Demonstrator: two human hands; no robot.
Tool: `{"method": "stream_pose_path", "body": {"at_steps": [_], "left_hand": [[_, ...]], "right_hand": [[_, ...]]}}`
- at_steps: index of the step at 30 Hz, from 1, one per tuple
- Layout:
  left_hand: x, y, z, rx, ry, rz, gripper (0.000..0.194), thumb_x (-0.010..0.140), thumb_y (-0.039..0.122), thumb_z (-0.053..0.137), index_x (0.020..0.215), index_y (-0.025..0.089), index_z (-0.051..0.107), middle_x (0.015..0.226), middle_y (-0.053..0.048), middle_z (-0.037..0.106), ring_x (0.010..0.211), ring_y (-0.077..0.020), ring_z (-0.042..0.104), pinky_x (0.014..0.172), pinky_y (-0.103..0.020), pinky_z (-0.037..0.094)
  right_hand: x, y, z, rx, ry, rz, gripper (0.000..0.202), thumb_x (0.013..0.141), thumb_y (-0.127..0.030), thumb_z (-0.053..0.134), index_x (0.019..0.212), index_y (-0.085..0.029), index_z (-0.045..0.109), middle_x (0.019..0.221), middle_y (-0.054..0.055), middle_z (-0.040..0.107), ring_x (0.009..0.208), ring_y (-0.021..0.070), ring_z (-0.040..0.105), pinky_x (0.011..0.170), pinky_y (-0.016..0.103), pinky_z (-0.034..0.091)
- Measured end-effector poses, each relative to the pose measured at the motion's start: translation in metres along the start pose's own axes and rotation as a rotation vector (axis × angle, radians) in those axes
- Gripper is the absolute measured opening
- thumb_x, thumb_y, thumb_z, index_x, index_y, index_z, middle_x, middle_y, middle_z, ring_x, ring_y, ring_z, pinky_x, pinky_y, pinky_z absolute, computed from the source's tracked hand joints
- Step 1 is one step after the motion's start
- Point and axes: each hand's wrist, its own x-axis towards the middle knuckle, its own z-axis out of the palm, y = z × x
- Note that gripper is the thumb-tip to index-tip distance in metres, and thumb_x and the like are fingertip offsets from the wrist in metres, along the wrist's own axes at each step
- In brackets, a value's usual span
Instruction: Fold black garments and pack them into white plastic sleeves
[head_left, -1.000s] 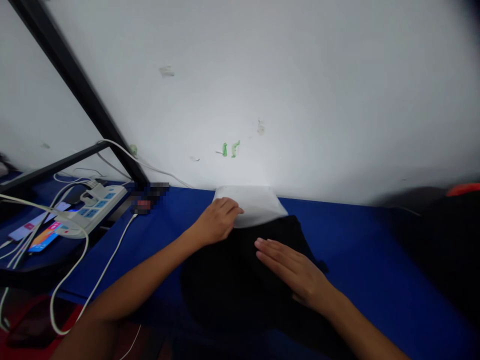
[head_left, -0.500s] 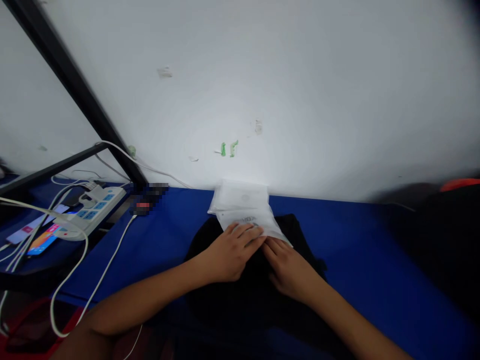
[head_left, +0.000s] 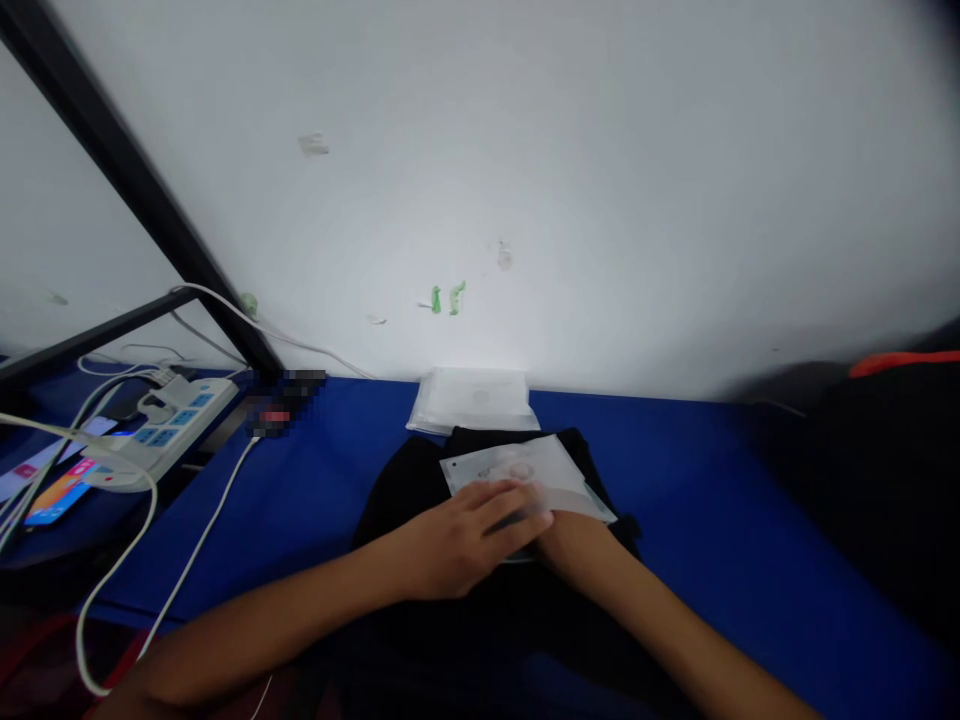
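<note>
A frosted plastic bag (head_left: 559,465) with faint printing lies over a black cloth item (head_left: 409,490) in front of me. My left hand (head_left: 480,530) holds the bag near its open end, its fingers laid over the top sheet and slightly blurred. My right hand (head_left: 574,540) reaches into the mouth of the bag up to about the wrist, so its fingers are hidden under the plastic. Behind the black cloth, a stack of similar flat bags (head_left: 472,400) rests against the wall.
The blue tabletop (head_left: 697,480) meets a white wall. At left, a power strip (head_left: 180,420), phones (head_left: 64,490) and white cables (head_left: 217,510) lie near a black metal frame (head_left: 150,200). A dark bulky item (head_left: 892,480) with an orange edge stands at right.
The bag has come off the stack and towards me, onto the black cloth. My right hand has slid from the bag's edge to inside it. The view has shifted slightly right.
</note>
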Motion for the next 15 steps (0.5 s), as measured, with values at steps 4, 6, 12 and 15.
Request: {"method": "stream_pose_path", "body": {"at_steps": [4, 6, 12, 15], "left_hand": [[-0.013, -0.011, 0.002, -0.061, 0.354, -0.053, 0.038, 0.089, 0.006, 0.047, 0.126, 0.014, 0.051, 0.104, -0.013, 0.063, 0.1, -0.021, 0.061, 0.087, -0.036, 0.055], [-0.015, -0.014, 0.001, -0.133, 0.494, -0.08, 0.025, 0.09, 0.006, 0.049, 0.112, 0.015, 0.057, 0.093, -0.009, 0.065, 0.09, -0.0185, 0.063, 0.082, -0.034, 0.057], [-0.012, -0.011, -0.006, -0.128, 0.623, -0.06, 0.021, 0.089, 0.002, 0.052, 0.103, 0.015, 0.06, 0.089, -0.008, 0.068, 0.085, -0.0186, 0.063, 0.075, -0.033, 0.056], [-0.009, -0.005, -0.002, -0.045, 0.621, -0.027, 0.016, 0.088, 0.004, 0.052, 0.098, 0.014, 0.059, 0.084, -0.008, 0.067, 0.08, -0.0187, 0.063, 0.07, -0.033, 0.057]], "right_hand": [[0.006, 0.0, -0.02, 0.018, 0.016, 0.017, 0.021, 0.093, -0.017, 0.042, 0.099, -0.017, 0.063, 0.077, 0.007, 0.07, 0.064, 0.0203, 0.067, 0.058, 0.033, 0.057], [0.007, -0.002, -0.029, 0.057, 0.149, -0.028, 0.023, 0.091, -0.016, 0.049, 0.111, -0.015, 0.059, 0.092, 0.012, 0.071, 0.082, 0.0225, 0.069, 0.069, 0.036, 0.059], [0.016, -0.015, -0.042, -0.048, 0.443, -0.256, 0.037, 0.083, -0.024, 0.07, 0.116, -0.011, 0.059, 0.104, 0.013, 0.072, 0.108, 0.0253, 0.064, 0.092, 0.043, 0.054], [0.025, -0.025, -0.04, -0.046, 0.366, -0.326, 0.015, 0.088, -0.015, 0.062, 0.102, -0.01, 0.063, 0.088, 0.008, 0.073, 0.088, 0.0197, 0.067, 0.094, 0.041, 0.053]]}}
